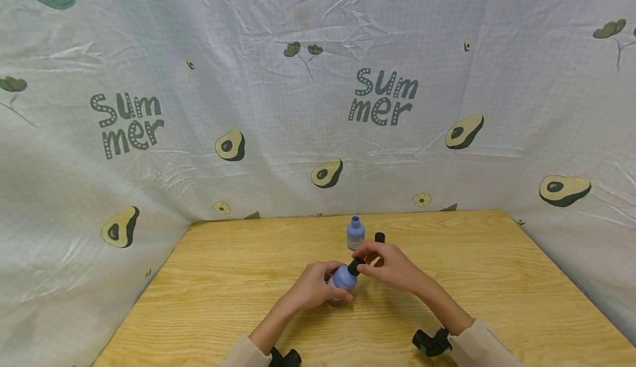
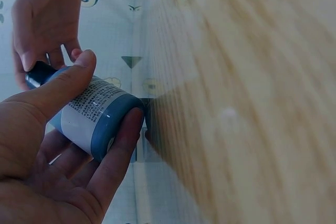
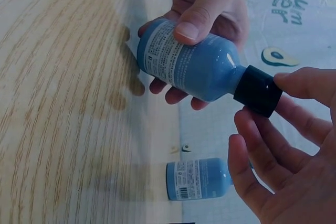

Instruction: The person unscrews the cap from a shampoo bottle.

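Blue round-shouldered bottle [image 1: 345, 278] w/ a narrow neck & a white label in small dark print, glossy at the shoulder; it's tilted, neck up toward far R, around the middle of the tabletop [image 1: 228, 284]. L hand [image 1: 313, 287] grips its body, thumb on one side, fingers round the other. R hand [image 1: 390, 265] pinches the black cap [image 1: 354, 266] at the neck btwn thumb & fingers, other fingers loosely bent. Can't tell how tightly the cap sits, nor if the bottle's base touches wood. Most of the label is behind the L hand in the head view; print too small to read. Second blue bottle [image 1: 355, 232], same type, stands upright & uncapped just beyond the R hand, its mouth open. To its R, a black cylinder [image 1: 380, 237], lower part hidden by the R hand, so can't say what it is. Forearms & pale sleeves are cut off at the near edge. Far edge of the tabletop runs close behind the standing bottle, along the avocado-print cloth [image 1: 278, 107]. Lots of bare wood L & R of the hands; less room on the far side.
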`<state>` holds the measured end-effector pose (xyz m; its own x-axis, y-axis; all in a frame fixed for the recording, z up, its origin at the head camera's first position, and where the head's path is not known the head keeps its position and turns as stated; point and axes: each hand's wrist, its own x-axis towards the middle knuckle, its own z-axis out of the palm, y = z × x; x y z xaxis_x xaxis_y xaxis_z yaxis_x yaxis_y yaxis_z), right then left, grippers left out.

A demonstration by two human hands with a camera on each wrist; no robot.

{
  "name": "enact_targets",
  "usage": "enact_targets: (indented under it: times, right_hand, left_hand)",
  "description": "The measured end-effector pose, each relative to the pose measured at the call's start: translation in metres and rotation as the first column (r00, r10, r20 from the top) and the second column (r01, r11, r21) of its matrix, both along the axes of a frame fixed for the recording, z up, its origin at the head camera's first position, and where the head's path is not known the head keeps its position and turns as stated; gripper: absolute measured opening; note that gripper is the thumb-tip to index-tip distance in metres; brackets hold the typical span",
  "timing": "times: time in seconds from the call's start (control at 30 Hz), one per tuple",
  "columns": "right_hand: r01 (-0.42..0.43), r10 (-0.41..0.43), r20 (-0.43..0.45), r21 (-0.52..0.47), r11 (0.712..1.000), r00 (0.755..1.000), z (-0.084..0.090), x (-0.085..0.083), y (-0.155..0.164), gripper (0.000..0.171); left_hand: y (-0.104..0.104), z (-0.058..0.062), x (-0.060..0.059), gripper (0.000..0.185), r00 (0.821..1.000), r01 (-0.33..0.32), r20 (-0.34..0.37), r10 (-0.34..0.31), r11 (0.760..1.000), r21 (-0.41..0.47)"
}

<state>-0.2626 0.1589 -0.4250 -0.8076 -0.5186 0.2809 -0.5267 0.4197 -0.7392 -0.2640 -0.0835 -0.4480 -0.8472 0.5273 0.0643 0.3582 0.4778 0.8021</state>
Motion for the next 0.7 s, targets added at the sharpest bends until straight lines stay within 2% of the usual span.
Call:
enact_targets:
  times: [0.23, 0.53, 0.7]
  right_hand:
    - [-0.041, 0.041, -0.011, -0.026, 0.999, 0.999, -0.0007, -0.0032, -0.0003, 0.022]
    - [0.077, -0.076, -0.025, 0.021, 0.997, 0.997, 0.0001, 0.0001, -0.0013, 0.027]
    - [0.079, -0.078, -0.014, 0.03, 0.996, 0.997, 0.0004, 0.0001, -0.0007, 0.022]
  left_hand:
    - [0.0004, 0.0007, -0.0011, 0.049, 1.0, -0.007, -0.014, 0.007, 1.0, -0.01]
    - [0.0004, -0.0012, -0.0019, 0.052, 1.0, -0.001, -0.01, 0.001, 1.0, -0.008]
    - [0.0003, -0.0015, -0.0025, 0.051, 1.0, 0.001, -0.014, -0.001, 1.0, -0.008]
